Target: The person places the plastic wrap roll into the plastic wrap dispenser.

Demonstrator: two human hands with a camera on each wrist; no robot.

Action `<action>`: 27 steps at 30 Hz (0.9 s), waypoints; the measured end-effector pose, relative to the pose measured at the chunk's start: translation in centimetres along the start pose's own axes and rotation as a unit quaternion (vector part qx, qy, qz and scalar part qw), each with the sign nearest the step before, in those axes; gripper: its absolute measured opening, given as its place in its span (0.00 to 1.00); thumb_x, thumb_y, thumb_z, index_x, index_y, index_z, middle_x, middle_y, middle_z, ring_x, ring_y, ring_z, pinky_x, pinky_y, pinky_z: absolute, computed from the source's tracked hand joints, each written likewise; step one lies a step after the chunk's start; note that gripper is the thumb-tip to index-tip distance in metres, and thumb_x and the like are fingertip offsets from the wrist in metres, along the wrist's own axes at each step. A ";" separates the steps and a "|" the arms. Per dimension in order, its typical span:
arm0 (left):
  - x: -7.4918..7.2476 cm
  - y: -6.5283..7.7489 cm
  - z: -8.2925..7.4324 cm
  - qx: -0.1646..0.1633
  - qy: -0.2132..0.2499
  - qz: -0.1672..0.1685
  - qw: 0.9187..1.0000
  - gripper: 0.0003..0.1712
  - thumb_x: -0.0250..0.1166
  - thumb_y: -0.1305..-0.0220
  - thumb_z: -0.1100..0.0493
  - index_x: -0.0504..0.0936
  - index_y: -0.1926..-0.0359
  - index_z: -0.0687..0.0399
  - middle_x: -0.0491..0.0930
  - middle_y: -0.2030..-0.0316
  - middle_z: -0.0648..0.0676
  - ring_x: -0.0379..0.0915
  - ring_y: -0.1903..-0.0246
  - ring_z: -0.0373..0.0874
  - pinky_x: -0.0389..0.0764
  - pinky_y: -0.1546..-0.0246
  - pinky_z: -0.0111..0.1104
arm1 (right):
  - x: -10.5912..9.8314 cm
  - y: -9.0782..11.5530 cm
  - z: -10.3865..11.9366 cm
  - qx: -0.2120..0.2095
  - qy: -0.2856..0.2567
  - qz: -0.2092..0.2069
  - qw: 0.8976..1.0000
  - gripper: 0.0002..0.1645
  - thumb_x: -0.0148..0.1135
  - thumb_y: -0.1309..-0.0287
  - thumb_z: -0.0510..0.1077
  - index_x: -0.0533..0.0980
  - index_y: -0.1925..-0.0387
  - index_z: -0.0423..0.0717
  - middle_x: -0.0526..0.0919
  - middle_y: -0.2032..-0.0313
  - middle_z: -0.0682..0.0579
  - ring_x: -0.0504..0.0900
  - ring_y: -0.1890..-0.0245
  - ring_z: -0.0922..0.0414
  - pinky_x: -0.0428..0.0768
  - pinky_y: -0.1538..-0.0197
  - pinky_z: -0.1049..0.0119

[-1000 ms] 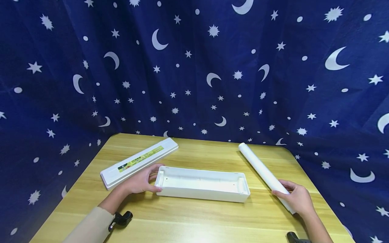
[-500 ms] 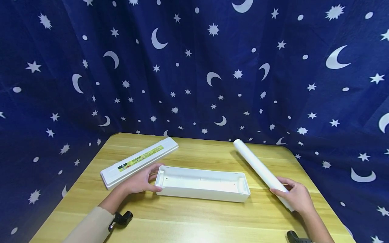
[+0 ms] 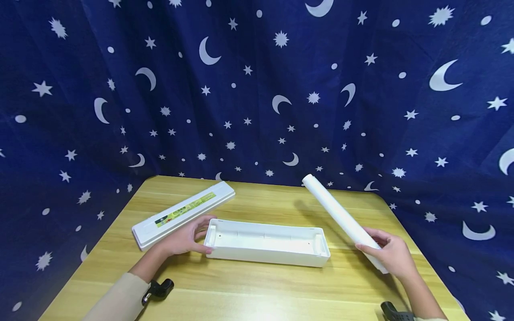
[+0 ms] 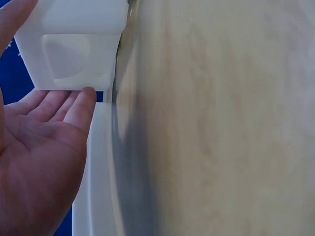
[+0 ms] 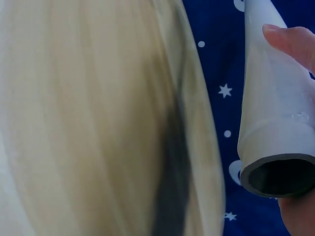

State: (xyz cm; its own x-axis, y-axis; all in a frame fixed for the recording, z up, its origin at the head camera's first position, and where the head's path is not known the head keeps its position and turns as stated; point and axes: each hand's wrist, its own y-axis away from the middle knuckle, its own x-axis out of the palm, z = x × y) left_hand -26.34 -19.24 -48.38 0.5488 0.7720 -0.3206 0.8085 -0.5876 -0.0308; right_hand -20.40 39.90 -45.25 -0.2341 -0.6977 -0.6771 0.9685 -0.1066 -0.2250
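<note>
A long white plastic box point(image 3: 265, 257), its top uncovered, stands on the table. My left hand point(image 3: 185, 239) grips its left end, thumb at the front corner and fingers behind; in the left wrist view the fingertips point(image 4: 87, 96) meet the edge of the box's end wall point(image 4: 69, 56). My right hand point(image 3: 392, 255) holds a white roll of plastic wrap point(image 3: 339, 215) near its lower end, thumb on the near side. The roll slants with its far end raised. Its hollow core point(image 5: 280, 177) shows at the near end in the right wrist view.
A white lid point(image 3: 218, 192) with a yellow-green label lies slanted behind the left hand and forearm. The wooden table point(image 3: 241, 294) narrows toward the back, where a dark blue curtain point(image 3: 257, 89) with stars and moons hangs around it.
The roll's far end has risen and swung left in my right hand, and its shadow has separated from it. My left hand and the box have stayed in place.
</note>
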 end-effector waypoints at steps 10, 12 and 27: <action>-0.1 0.1 0.1 0.003 0.006 0.003 1.000 0.57 0.80 0.47 0.60 0.56 0.24 0.63 0.60 0.25 0.67 0.53 0.24 0.66 0.66 0.26 0.37 | -0.8 -0.5 1.2 -0.037 -0.024 0.023 0.999 0.36 0.82 0.51 0.46 0.81 0.41 0.37 0.86 0.58 0.71 0.83 0.62 0.75 0.85 0.66 0.73; -0.1 0.1 0.1 0.005 0.012 0.006 1.000 0.56 0.80 0.47 0.61 0.55 0.24 0.63 0.60 0.25 0.67 0.53 0.24 0.67 0.65 0.26 0.39 | -0.9 -0.5 1.5 -0.044 -0.030 0.029 0.998 0.36 0.82 0.51 0.45 0.80 0.41 0.37 0.87 0.57 0.69 0.83 0.62 0.75 0.85 0.66 0.73; 0.0 0.1 -0.1 -0.002 -0.001 0.004 1.000 0.56 0.80 0.46 0.59 0.56 0.24 0.63 0.61 0.26 0.66 0.55 0.24 0.65 0.66 0.27 0.35 | -1.0 -1.0 3.5 -0.070 -0.073 0.080 0.992 0.33 0.80 0.49 0.41 0.80 0.41 0.35 0.88 0.57 0.66 0.85 0.62 0.70 0.86 0.64 0.71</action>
State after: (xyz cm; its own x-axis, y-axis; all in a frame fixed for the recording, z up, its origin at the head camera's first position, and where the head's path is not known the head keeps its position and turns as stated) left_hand -26.26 -19.32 -48.27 0.5550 0.7669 -0.3223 0.8051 -0.5927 -0.0240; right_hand -20.81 38.21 -41.92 -0.0535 -0.7943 -0.6051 0.9687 0.1058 -0.2244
